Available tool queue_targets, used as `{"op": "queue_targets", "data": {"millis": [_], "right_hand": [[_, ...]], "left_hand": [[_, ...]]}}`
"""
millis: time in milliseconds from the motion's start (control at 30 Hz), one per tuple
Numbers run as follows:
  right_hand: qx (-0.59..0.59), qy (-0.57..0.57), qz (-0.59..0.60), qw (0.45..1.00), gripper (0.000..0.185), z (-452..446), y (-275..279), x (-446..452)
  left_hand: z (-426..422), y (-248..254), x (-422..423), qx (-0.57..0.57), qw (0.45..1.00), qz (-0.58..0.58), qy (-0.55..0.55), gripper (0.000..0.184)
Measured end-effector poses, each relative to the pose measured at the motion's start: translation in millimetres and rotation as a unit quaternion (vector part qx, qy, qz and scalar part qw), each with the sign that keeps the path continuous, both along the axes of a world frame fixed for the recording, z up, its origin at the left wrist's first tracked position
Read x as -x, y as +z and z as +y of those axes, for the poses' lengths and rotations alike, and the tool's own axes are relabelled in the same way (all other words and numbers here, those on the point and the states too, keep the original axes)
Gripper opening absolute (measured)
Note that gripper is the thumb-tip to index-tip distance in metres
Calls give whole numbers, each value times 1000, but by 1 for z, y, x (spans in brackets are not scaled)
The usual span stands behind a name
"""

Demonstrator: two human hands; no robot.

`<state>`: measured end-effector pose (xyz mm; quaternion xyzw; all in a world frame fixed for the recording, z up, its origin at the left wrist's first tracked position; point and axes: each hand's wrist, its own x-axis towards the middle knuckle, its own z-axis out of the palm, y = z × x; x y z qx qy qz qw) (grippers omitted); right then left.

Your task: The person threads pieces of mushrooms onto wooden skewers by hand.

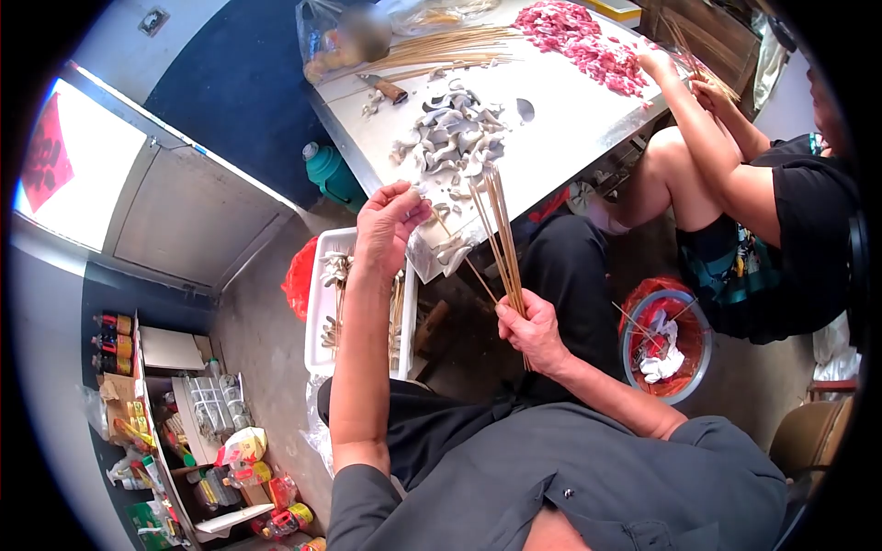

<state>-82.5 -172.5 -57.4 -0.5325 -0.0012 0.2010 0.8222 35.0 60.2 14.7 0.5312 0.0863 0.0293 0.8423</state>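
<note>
My right hand (pixel 536 334) is wrapped round a bundle of thin wooden skewers (pixel 501 230) that fan upward. One skewer from this hand slants up to the left and carries grey mushroom pieces (pixel 452 253). Close to that skewer's tip is my left hand (pixel 393 216), its thumb and fingers pinched together on a small pale piece, seemingly mushroom. Beyond both hands, a heap of grey mushroom pieces (pixel 457 133) lies on the white table (pixel 565 129). Left of my knees, a white tray (pixel 310 344) holds skewers with mushroom on them.
A co-worker (pixel 781 193) sits at the right, hands by the red meat (pixel 583 46). A knife (pixel 384 88) and loose skewers (pixel 450 48) lie on the table. A teal flask (pixel 333 174) stands left of it. A lined bin (pixel 701 363) is on the floor.
</note>
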Motion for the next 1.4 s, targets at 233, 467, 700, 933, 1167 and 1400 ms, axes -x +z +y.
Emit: {"op": "queue_targets", "data": {"millis": [233, 467, 700, 933, 1167, 1400], "right_hand": [[-6, 8, 3, 1000, 9, 1, 1, 1], [-2, 6, -5, 1000, 9, 1, 1, 2], [8, 8, -9, 1000, 9, 0, -1, 5], [-14, -5, 11, 1000, 8, 1, 1, 7], [-35, -25, 2, 999, 9, -4, 7, -9], [-44, -45, 30, 998, 10, -10, 7, -12]], "left_hand": [[-14, -6, 18, 74, 997, 5, 2, 17], [-20, -9, 25, 99, 995, -11, 12, 13], [-20, -2, 29, 28, 1000, -2, 11, 12], [-24, 2, 36, -146, 987, 14, -57, 5], [-30, 8, 8, -205, 977, -8, -62, 11], [-29, -14, -69, -665, 703, -245, 59, 23]]}}
